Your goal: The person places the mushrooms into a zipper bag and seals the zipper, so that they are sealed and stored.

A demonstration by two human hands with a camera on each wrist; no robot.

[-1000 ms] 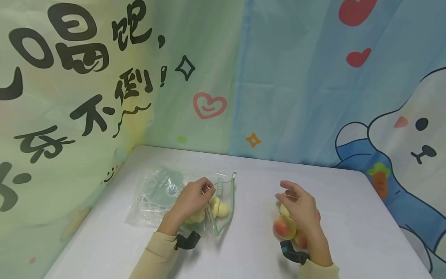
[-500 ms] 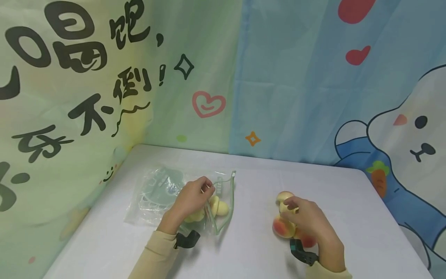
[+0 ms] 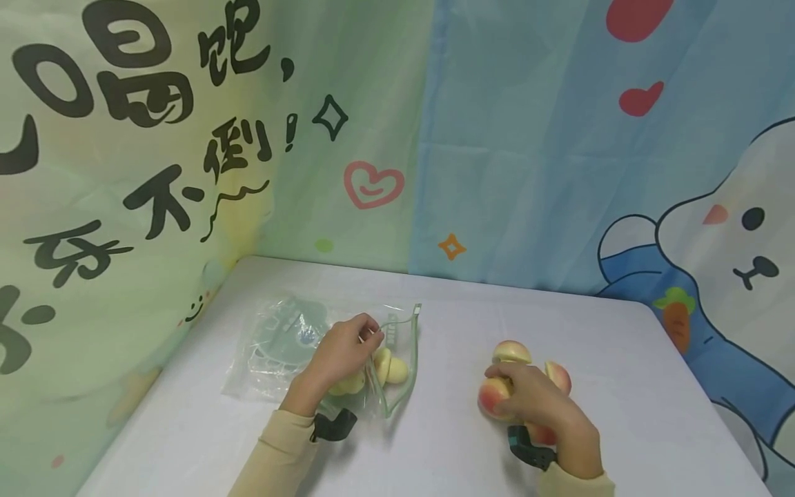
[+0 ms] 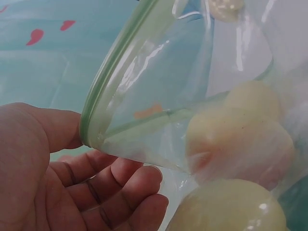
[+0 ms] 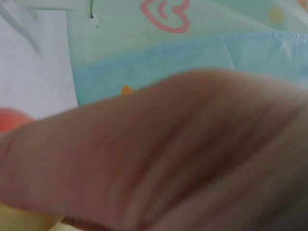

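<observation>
My left hand [image 3: 349, 351] pinches the edge of a clear zip bag [image 3: 245, 376]. In the left wrist view the bag's green zip strip [image 4: 103, 79] meets the thumb, with the other fingers curled below it. Pale yellow rounded pieces [image 3: 393, 371] lie inside the bag, beside a pale green flat piece [image 3: 288, 335]. On the right, my right hand [image 3: 537, 397] grips a red-and-yellow peach-like piece [image 3: 492, 395], its fingers over the top and thumb at the near side. That hand hides part of the piece; in the right wrist view it fills most of the frame.
Around the right hand lie other peach-coloured pieces: a domed one [image 3: 512, 351] behind, one with a flat pale face [image 3: 559, 376] to the right, and a reddish one [image 3: 542, 435] partly under the wrist. A printed cloth [image 3: 528, 172] hangs behind the white table [image 3: 453, 442].
My right hand has come down from above the pieces and taken hold of the red-and-yellow one, which has shifted slightly left. The left hand and bag have stayed put.
</observation>
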